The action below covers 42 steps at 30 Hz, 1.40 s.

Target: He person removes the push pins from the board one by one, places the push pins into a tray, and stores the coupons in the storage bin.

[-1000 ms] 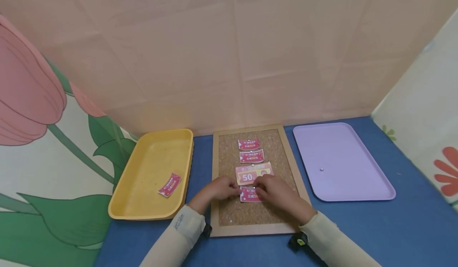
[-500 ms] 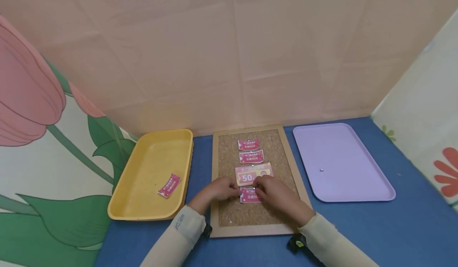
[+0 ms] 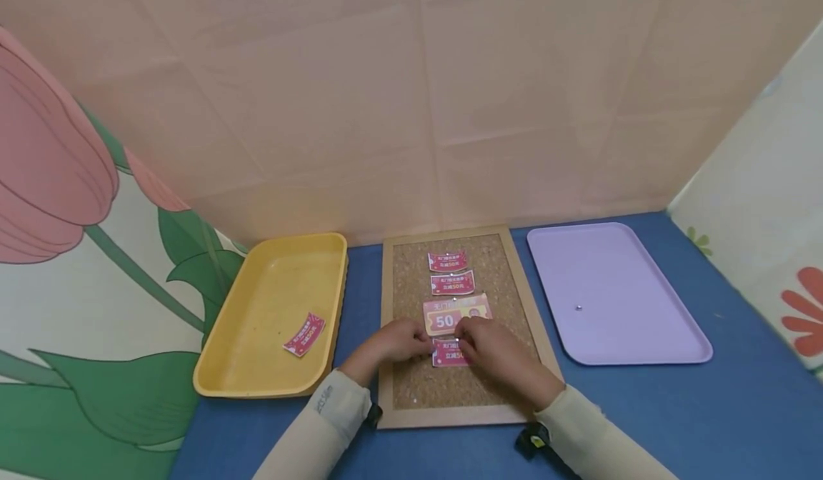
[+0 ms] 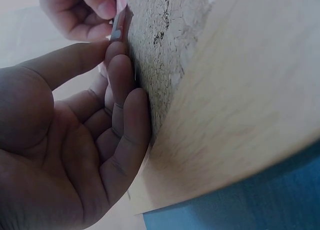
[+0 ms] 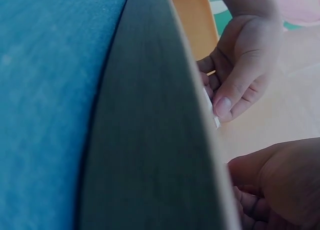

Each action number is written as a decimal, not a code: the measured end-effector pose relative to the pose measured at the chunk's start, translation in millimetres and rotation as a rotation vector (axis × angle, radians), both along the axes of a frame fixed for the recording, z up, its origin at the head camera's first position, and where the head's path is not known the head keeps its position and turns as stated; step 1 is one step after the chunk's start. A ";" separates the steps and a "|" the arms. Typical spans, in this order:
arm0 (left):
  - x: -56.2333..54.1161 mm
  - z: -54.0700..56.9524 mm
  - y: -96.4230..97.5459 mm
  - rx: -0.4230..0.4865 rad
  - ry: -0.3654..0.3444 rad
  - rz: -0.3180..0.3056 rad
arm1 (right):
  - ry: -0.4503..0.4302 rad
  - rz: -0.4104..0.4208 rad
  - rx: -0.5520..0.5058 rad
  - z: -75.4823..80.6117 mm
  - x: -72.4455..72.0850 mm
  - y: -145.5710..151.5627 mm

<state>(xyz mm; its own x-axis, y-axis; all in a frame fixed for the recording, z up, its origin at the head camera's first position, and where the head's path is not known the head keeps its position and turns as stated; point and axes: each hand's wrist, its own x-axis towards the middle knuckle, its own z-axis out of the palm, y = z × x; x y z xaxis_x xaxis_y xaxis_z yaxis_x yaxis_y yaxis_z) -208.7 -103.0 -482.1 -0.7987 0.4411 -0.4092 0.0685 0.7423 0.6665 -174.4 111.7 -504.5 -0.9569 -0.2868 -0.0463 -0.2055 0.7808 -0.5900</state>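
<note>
A small pink-and-red paper coupon (image 3: pixel 447 356) lies low on the wood-framed corkboard (image 3: pixel 418 387). My left hand (image 3: pixel 400 340) pinches its left edge between thumb and fingers; the left wrist view shows the coupon (image 4: pixel 119 29) edge-on at the thumb tip. At the coupon's top edge, my right hand (image 3: pixel 500 355) pinches a tiny thumbtack, mostly hidden by the fingertips, and covers the coupon's right part. Just above is a larger pink coupon (image 3: pixel 444 319) marked 50. Two more small coupons, an upper one (image 3: pixel 447 261) and a lower one (image 3: pixel 452 283), sit above that with tacks at their tops.
Left of the board stands a yellow tray (image 3: pixel 276 266) with one red coupon (image 3: pixel 305 335) in it. On the right, a lilac tray (image 3: pixel 617 273) bears a silver thumbtack (image 3: pixel 579 308). A blue cloth (image 3: pixel 643 408) covers the table, with a draped beige backdrop behind.
Both hands keep their places at the lowest coupon; the view has shifted very slightly. No coupon has visibly moved on the board.
</note>
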 end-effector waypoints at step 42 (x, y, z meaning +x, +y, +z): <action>4.1 3.0 0.5 0.018 -0.016 0.030 | 0.036 0.007 0.000 -4.8 -1.2 -0.6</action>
